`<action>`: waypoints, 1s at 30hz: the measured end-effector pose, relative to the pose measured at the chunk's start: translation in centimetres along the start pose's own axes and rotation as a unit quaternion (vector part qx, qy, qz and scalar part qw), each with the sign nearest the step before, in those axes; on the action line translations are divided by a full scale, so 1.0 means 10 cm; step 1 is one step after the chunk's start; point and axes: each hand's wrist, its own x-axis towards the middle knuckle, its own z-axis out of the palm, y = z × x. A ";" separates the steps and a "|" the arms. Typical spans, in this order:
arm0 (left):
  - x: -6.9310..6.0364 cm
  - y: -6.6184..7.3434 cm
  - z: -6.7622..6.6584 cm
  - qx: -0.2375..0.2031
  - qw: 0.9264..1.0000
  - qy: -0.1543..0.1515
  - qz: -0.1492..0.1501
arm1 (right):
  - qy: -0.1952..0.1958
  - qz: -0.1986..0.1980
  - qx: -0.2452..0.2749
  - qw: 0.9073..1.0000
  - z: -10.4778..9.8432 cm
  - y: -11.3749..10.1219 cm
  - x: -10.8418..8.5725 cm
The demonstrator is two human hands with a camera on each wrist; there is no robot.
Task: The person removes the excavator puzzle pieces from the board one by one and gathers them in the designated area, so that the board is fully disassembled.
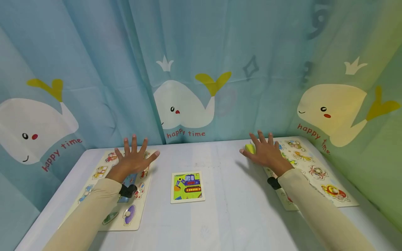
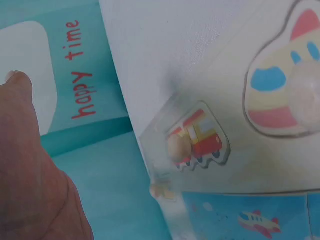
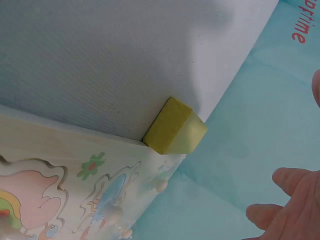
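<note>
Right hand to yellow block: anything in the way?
Nothing visible. The right wrist view shows the yellow block uncovered, with no object between it and the right hand; the puzzle board lies beside the block.

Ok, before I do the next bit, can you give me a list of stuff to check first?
1. Left hand holding nothing: ok, its fingers are spread out.
2. Right hand holding nothing: ok, its fingers are spread too.
3. Digger picture easy to see: ok, neither hand covers it.
4. Yellow block fully in sight from the head camera: not ok, the right hand hides part of it.
5. Left puzzle board uncovered: not ok, the left hand and arm block some of it.
6. All the right puzzle board pieces in their slots: cannot tell, the right arm hides part.
</note>
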 end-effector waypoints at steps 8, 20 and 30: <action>-0.02 0.04 -0.01 -0.019 0.999 0.015 0.037 | 0.012 -0.026 0.026 0.999 0.05 -0.05 0.00; -0.64 0.42 0.34 -0.082 0.973 -0.108 0.185 | 0.038 -0.159 0.138 0.977 0.27 -0.50 0.02; -0.89 0.75 0.54 -0.053 0.958 -0.198 0.201 | -0.031 -0.162 0.227 0.960 0.40 -0.98 -0.05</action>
